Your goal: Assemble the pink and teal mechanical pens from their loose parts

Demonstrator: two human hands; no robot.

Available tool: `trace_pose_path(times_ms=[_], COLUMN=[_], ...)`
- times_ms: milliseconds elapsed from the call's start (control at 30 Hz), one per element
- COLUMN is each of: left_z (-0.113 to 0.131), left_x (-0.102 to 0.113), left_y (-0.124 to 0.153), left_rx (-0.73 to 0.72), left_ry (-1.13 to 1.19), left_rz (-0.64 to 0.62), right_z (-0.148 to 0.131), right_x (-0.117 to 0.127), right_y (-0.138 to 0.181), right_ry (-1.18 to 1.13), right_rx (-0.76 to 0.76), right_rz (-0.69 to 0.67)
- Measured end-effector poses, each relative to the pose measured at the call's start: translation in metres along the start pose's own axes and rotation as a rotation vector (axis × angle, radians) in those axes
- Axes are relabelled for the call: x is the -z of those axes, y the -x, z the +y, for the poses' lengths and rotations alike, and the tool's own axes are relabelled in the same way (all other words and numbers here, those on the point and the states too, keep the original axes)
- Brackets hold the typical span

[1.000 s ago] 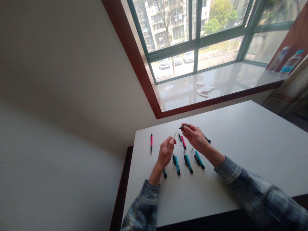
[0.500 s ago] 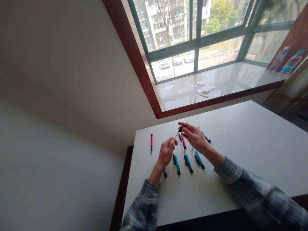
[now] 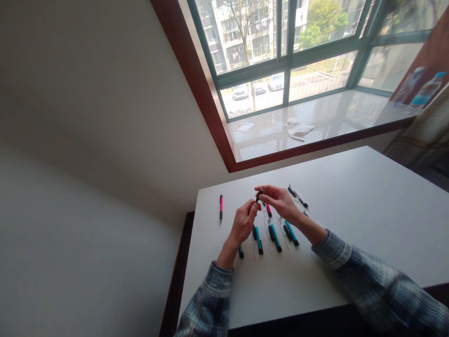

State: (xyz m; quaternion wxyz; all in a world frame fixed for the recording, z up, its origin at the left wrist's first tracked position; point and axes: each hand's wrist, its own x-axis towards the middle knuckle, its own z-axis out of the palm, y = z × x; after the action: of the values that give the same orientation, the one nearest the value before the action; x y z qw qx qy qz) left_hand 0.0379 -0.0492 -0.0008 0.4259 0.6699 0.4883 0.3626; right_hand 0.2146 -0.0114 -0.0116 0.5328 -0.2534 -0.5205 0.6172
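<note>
My left hand (image 3: 243,222) is closed in a pinch around a thin pen refill, which is mostly hidden by the fingers. My right hand (image 3: 281,201) pinches a black pen grip section (image 3: 259,194) with a metallic tip, tilted and right against the left fingertips. Below the hands lie disassembled pens: a pink barrel (image 3: 269,210), partly covered by the right hand, and teal barrels (image 3: 258,240) beside black grip sections (image 3: 271,233) and thin refills (image 3: 283,230). Another dark-ended barrel (image 3: 241,252) shows partly behind my left wrist.
A whole pink pen (image 3: 221,208) lies alone on the left of the white table (image 3: 351,196). White-and-black pen parts (image 3: 300,199) lie beyond my right hand. The windowsill behind holds a crumpled cloth (image 3: 299,130) and plastic bottles (image 3: 428,90).
My right hand has moved left and slightly down, bringing the black grip section over the refill to the left fingertips. The left hand has stayed almost still.
</note>
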Motion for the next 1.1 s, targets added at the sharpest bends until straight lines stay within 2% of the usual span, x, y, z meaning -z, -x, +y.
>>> trace_pose_path(times_ms=[733,1100], left_z=[0.0096,0.0098], left_x=[-0.0020,0.0022], left_y=[0.0035,0.0019], left_rx=[-0.068,-0.088], left_ry=[-0.096,-0.207], left_rz=[0.023,0.063], right_z=[-0.0014,-0.0055], right_x=[-0.0010,-0.0045], right_y=[0.0007,0.0019], right_ry=[0.135,0.152], right_rx=[-0.031,0.005], right_rz=[0.034,-0.024])
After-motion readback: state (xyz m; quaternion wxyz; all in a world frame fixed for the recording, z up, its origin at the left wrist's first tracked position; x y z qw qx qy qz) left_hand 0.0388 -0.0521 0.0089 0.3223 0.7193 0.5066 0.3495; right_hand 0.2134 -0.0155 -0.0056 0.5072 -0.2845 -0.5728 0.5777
